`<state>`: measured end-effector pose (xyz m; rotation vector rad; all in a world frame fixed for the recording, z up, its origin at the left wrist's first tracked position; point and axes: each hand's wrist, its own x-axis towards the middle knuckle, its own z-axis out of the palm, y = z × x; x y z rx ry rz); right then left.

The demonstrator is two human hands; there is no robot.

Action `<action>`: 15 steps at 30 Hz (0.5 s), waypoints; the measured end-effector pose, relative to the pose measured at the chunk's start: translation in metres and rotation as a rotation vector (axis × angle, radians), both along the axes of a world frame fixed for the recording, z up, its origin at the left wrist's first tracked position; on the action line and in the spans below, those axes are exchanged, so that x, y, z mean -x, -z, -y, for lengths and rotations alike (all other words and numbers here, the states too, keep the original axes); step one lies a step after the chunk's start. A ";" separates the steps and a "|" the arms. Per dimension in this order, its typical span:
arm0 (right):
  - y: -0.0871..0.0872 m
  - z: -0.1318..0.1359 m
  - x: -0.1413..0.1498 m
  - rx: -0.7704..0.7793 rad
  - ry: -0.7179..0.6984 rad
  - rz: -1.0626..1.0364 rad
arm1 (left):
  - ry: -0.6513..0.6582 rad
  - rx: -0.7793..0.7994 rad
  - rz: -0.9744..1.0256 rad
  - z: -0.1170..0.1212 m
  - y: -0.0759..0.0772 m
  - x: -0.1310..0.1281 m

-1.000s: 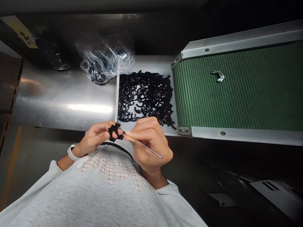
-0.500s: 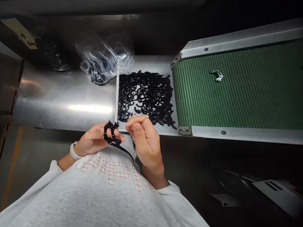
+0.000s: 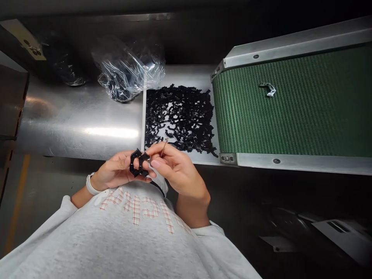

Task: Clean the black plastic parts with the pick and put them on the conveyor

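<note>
In front of my shirt, my left hand (image 3: 120, 166) is closed around two black angular, curved parts (image 3: 134, 163), held side by side between its fingers. My right hand (image 3: 177, 166) is at their right side, its index finger and thumb drawn together by the nearer edge. A thin brownish stick (image 3: 164, 147) pokes up from between the fingers of that hand; its other end is hidden. Whether the right fingertips touch the black parts, I cannot tell. Many similar black pieces (image 3: 192, 112) lie spread behind the hands on a white tray (image 3: 203, 158).
Clear plastic bags (image 3: 128, 73) with dark contents stand at the back of the metal bench (image 3: 72, 112). To the right is a green conveyor belt (image 3: 290, 124) with metal side rails, carrying one light curved piece (image 3: 271, 90).
My right hand has moved left to the black parts and turned, so the thin stick now shows. The left hand stays nearly in place. The light piece on the belt looks almost unmoved.
</note>
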<state>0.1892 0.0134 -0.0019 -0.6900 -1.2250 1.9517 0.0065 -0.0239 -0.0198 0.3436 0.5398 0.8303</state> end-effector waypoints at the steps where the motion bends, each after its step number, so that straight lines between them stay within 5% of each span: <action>1: 0.000 0.000 0.001 0.006 0.019 0.003 | 0.014 0.002 0.003 0.000 0.000 0.000; 7: -0.007 -0.005 0.003 0.002 0.011 0.119 | -0.007 0.086 0.008 -0.002 -0.001 -0.001; 15: 0.005 -0.004 -0.001 -0.025 0.027 0.116 | 0.008 0.101 0.081 -0.002 -0.003 -0.002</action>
